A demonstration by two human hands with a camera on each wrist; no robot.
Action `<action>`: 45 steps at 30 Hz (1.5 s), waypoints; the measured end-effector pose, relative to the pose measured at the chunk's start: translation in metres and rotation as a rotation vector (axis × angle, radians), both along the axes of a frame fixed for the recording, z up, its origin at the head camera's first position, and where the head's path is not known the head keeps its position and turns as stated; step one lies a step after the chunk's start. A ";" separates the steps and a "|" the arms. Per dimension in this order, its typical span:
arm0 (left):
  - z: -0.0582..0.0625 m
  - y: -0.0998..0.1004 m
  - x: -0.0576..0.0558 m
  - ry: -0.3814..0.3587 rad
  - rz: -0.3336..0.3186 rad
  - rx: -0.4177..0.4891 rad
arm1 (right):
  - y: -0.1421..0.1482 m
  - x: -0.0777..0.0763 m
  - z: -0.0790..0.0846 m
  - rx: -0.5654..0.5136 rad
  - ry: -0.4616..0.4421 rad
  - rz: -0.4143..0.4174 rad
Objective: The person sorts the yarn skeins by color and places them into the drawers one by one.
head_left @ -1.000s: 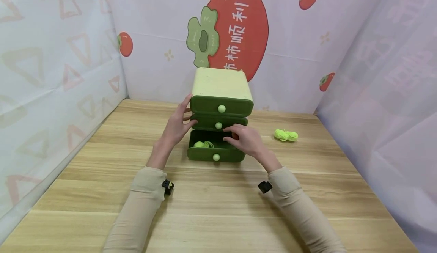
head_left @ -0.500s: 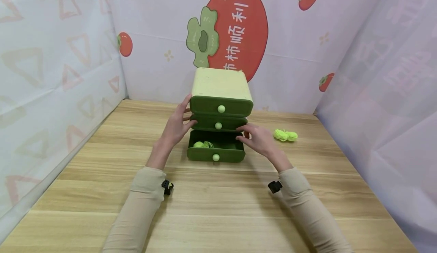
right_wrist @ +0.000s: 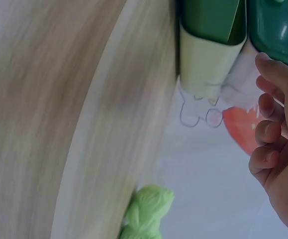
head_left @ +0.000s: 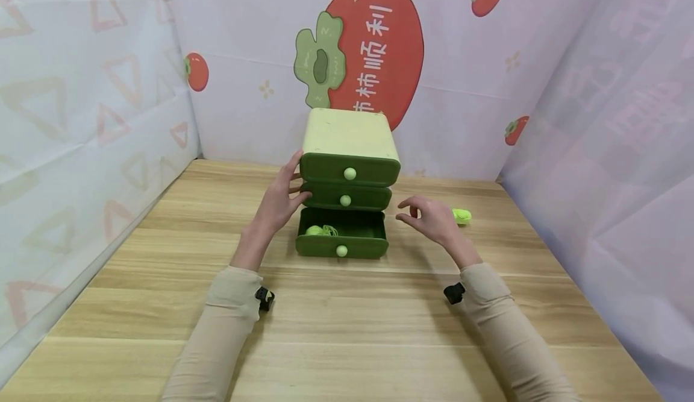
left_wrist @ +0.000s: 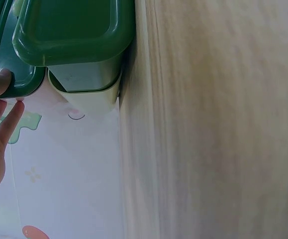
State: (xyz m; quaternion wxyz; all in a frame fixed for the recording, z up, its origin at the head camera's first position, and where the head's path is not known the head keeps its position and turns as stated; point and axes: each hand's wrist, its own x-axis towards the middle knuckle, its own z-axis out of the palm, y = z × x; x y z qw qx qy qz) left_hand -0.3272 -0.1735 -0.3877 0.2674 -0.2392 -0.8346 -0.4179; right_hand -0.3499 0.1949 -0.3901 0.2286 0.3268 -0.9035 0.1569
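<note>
A small cabinet (head_left: 349, 132) with a cream top and three green drawers stands at the back middle of the table. Its bottom drawer (head_left: 320, 247) is pulled out, and a bright green ball with loose strands (head_left: 317, 231) lies inside at the left. My left hand (head_left: 275, 204) holds the cabinet's left side, thumb on the front of the middle drawer (head_left: 325, 196) and fingers along the edge. To the right of the cabinet, my right hand (head_left: 434, 219) hovers with loosely bent fingers and nothing in them. It partly covers a neon green yarn bundle (head_left: 462, 216), seen also in the right wrist view.
The wooden table (head_left: 347, 329) runs back to a printed cloth (head_left: 244, 113) behind the cabinet. Cloth walls (head_left: 81, 119) stand along the left and right sides. Round pale knobs (head_left: 341, 251) stick out from the drawer fronts.
My right hand has moved right, out from over the bottom drawer to beside the cabinet, and now overlaps the yarn bundle. My left hand keeps its place.
</note>
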 end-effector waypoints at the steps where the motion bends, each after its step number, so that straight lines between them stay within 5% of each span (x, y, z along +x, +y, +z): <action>1: 0.000 0.000 0.000 0.000 0.001 0.000 | 0.003 -0.001 0.000 -0.001 -0.013 -0.012; 18: 0.001 0.000 0.000 0.020 -0.001 0.001 | 0.060 -0.029 -0.014 0.057 -0.267 -0.257; 27: 0.001 0.001 -0.001 -0.006 -0.009 0.013 | 0.092 -0.032 -0.020 0.088 -0.415 -0.464; 45: 0.001 0.001 -0.001 -0.025 0.004 0.014 | 0.105 -0.031 -0.022 0.109 -0.437 -0.469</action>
